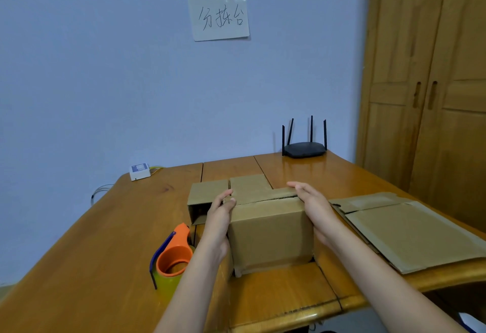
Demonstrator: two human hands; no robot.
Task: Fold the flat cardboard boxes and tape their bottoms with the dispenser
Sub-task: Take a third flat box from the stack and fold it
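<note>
A folded-up cardboard box (271,235) stands on the wooden table (105,240) in front of me. My left hand (219,223) lies against its left side, with fingertips curled onto the top left edge. My right hand (314,207) presses flat along the right side, its straight fingers on a top flap. Behind it lies another box (207,193) on its side, its open end facing me. An orange tape dispenser (173,256) with a yellowish roll sits left of my left forearm. Flat cardboard sheets (410,232) lie to the right.
A black router (303,148) with several antennas stands at the table's far edge. A small white device (140,171) with yellow cables sits at the far left corner. A wooden wardrobe (431,96) stands to the right. A paper note (219,17) is taped to the wall.
</note>
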